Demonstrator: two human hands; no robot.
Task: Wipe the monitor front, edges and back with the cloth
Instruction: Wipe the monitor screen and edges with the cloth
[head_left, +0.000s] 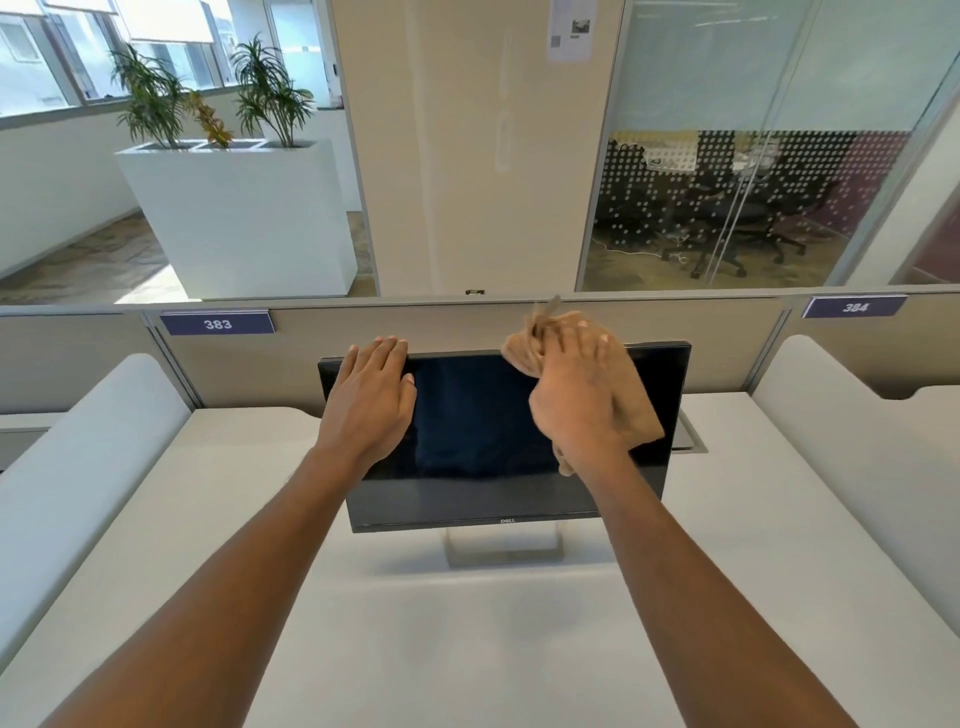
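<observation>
We see the monitor (467, 415) standing on its stand (504, 548) near the back of a white desk (467, 649), just in front of a beige partition (415, 327). Its screen is dark and it leans back a little, with a small logo on the bottom bezel.

Our left hand (371, 395) lies flat on the monitor's upper left corner. Its fingers are straight and close together, the fingertips reach the top edge, and it holds nothing.

Our right hand (571, 395) presses a tan cloth (636, 410) against the upper right part of the screen. The fingers are spread and fairly straight on the fabric, not curled round it. We cannot tell how the thumb lies. The cloth bunches up past the top edge beside the fingertips, spreads out to the right of the hand, and a loose end hangs below the wrist. Both forearms are bare and stretch out over the desk.

On the partition, a blue tag (217, 325) reading 383 sits to the left, and another tag (854, 307) reading 384 sits to the right. Behind the partition, a white planter (244, 218) holds green plants at left. At right, a glass wall (753, 156) with a dotted band shows office chairs behind it.
</observation>
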